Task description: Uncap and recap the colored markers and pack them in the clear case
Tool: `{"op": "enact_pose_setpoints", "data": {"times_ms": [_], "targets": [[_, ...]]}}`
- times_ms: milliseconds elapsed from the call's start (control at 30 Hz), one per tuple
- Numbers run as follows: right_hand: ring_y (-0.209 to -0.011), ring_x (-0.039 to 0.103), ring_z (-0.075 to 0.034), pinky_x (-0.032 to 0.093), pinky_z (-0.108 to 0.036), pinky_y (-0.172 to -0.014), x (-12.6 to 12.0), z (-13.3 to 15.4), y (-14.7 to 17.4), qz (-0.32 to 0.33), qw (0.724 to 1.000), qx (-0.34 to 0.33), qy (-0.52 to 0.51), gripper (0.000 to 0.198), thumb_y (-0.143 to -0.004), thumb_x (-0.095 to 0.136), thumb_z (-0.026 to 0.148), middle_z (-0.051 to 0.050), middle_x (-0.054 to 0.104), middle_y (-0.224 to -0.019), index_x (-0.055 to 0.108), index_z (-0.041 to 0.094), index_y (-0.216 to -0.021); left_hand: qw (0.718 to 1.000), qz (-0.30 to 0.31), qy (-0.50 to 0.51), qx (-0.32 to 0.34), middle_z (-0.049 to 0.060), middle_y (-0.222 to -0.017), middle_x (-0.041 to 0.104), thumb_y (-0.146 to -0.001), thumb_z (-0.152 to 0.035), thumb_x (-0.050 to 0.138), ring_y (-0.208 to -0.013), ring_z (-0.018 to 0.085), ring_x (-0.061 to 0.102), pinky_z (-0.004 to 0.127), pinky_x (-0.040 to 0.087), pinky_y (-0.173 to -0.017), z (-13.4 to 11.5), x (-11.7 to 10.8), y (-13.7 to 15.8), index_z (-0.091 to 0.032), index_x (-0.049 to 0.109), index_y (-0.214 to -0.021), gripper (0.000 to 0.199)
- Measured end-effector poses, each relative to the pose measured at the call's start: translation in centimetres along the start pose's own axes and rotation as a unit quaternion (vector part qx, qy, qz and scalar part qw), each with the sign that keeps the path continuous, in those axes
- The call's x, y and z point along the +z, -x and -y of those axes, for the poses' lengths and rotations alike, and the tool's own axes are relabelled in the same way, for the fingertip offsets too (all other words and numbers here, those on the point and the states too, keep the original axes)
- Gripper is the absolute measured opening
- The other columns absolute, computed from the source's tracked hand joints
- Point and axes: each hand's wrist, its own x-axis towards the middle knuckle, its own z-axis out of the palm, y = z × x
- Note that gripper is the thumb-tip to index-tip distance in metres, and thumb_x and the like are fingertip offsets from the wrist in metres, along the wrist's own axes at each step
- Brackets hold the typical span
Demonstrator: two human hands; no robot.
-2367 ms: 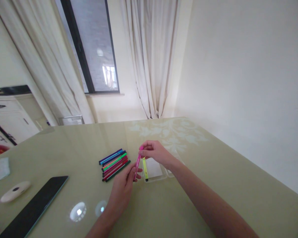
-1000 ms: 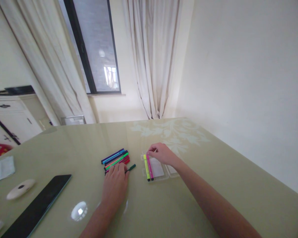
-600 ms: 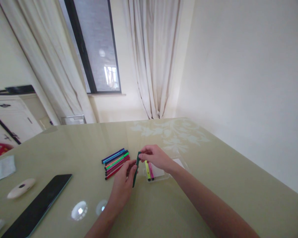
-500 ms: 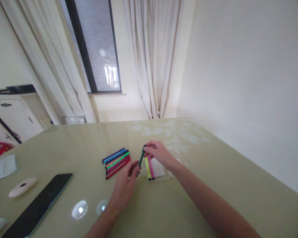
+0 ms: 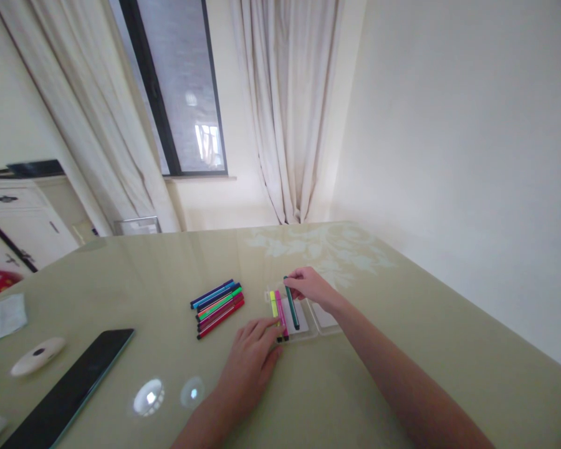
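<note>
I'm now pinching the slim green pen (image 5: 292,305) by its far end with the right hand (image 5: 311,287) alone, no longer sharing it between both; it's slanting over the clear plastic box (image 5: 303,337). The left hand (image 5: 251,358) is lying loosely extended, fingertips overlapping the smooth yellow pen (image 5: 273,304) and pink pen (image 5: 281,307); whether they're touching, I can't tell. Beyond its left side, straight, multicoloured pens (image 5: 219,307) are lying together on the glossy table (image 5: 336,386).
</note>
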Motion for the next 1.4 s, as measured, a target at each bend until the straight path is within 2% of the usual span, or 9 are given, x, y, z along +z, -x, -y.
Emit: {"op": "enact_pose_setpoints", "data": {"times_ms": [200, 433, 633, 833, 933, 1000, 1133, 1267, 1400], "targets": [[-0.059, 0.070, -0.018, 0.048, -0.024, -0.054, 1.3, -1.7, -0.4, -0.003, 0.996, -0.028, 0.088, 0.016, -0.083, 0.073, 0.031, -0.002, 0.071, -0.060, 0.069, 0.017, -0.076, 0.999, 0.009, -0.022, -0.021, 0.006, -0.135, 0.066, -0.099, -0.023, 0.055, -0.124, 0.026, 0.057, 0.047, 0.046, -0.105, -0.3, -0.4, -0.3, -0.029, 0.063, -0.131, 0.034], [-0.064, 0.067, -0.016, 0.045, -0.025, -0.064, 2.5, -1.5, 0.3, -0.089, 0.967, -0.061, 0.232, 0.026, -0.080, 0.080, 0.036, 0.000, 0.072, -0.065, 0.071, 0.018, -0.096, 0.996, 0.024, -0.086, -0.001, 0.005, -0.141, 0.061, -0.097, -0.019, 0.055, -0.126, 0.029, 0.055, 0.050, 0.045, -0.104, -0.4, 0.2, -0.2, -0.039, 0.057, -0.141, 0.048], [-0.073, 0.065, -0.018, 0.041, -0.027, -0.065, 2.6, -1.1, 0.4, -0.060, 0.942, -0.107, 0.313, 0.017, -0.085, 0.076, 0.034, -0.005, 0.075, -0.077, 0.076, 0.020, -0.075, 0.996, 0.021, -0.087, -0.014, 0.005, -0.141, 0.060, -0.099, -0.023, 0.054, -0.126, 0.031, 0.053, 0.052, 0.045, -0.104, -0.7, 0.4, -0.1, -0.040, 0.059, -0.139, 0.045], [-0.081, 0.067, -0.020, 0.046, -0.028, -0.075, 2.7, -1.4, 1.3, -0.055, 0.935, -0.140, 0.322, 0.015, -0.089, 0.069, 0.030, -0.006, 0.076, -0.085, 0.079, 0.021, -0.082, 0.999, -0.004, -0.044, 0.001, 0.006, -0.133, 0.064, -0.102, -0.026, 0.049, -0.120, 0.027, 0.058, 0.044, 0.047, -0.102, -0.4, -0.3, -0.7, -0.031, 0.064, -0.133, 0.035], [-0.092, 0.067, -0.022, 0.048, -0.030, -0.085, 2.6, -2.1, 3.0, -0.037, 0.931, -0.167, 0.323, 0.021, -0.095, 0.061, 0.026, -0.008, 0.075, -0.097, 0.080, 0.021, -0.099, 0.993, -0.076, -0.060, -0.071, 0.009, -0.118, 0.068, -0.104, -0.023, 0.040, -0.110, 0.024, 0.061, 0.039, 0.049, -0.097, 1.4, -1.7, -1.1, -0.021, 0.069, -0.119, 0.032], [-0.099, 0.066, -0.022, 0.048, -0.031, -0.091, 2.4, -2.7, 4.2, -0.009, 0.930, -0.196, 0.313, 0.029, -0.099, 0.054, 0.024, -0.010, 0.073, -0.108, 0.078, 0.021, -0.114, 0.970, -0.127, -0.143, -0.149, 0.012, -0.111, 0.067, -0.101, -0.020, 0.040, -0.106, 0.028, 0.060, 0.044, 0.049, -0.095, 2.7, -2.7, -1.0, -0.018, 0.070, -0.111, 0.031], [-0.115, 0.062, -0.023, 0.045, -0.033, -0.104, 2.2, -3.7, 5.9, 0.004, 0.936, -0.234, 0.261, 0.037, -0.102, 0.046, 0.022, -0.012, 0.068, -0.123, 0.070, 0.020, -0.130, 0.932, -0.118, -0.259, -0.225, 0.014, -0.109, 0.065, -0.097, -0.024, 0.047, -0.104, 0.033, 0.058, 0.045, 0.048, -0.087, 4.4, -3.7, -0.4, -0.017, 0.068, -0.104, 0.023], [-0.117, 0.060, -0.024, 0.045, -0.037, -0.106, 2.6, -3.9, 6.1, -0.044, 0.938, -0.258, 0.228, 0.032, -0.099, 0.050, 0.020, -0.012, 0.066, -0.124, 0.072, 0.020, -0.123, 0.958, -0.089, -0.168, -0.215, 0.011, -0.103, 0.069, -0.096, -0.026, 0.049, -0.102, 0.030, 0.060, 0.045, 0.046, -0.090, 4.5, -3.0, -0.5, -0.020, 0.064, -0.093, 0.017], [-0.101, 0.064, -0.023, 0.050, -0.037, -0.093, 3.1, -3.1, 6.4, -0.071, 0.956, -0.243, 0.146, 0.025, -0.099, 0.057, 0.030, -0.010, 0.070, -0.108, 0.073, 0.021, -0.115, 0.970, -0.123, 0.073, -0.197, 0.007, -0.099, 0.071, -0.099, -0.034, 0.046, -0.091, 0.026, 0.065, 0.039, 0.050, -0.083, 3.1, -2.1, -1.2, -0.021, 0.061, -0.094, 0.020]]}}
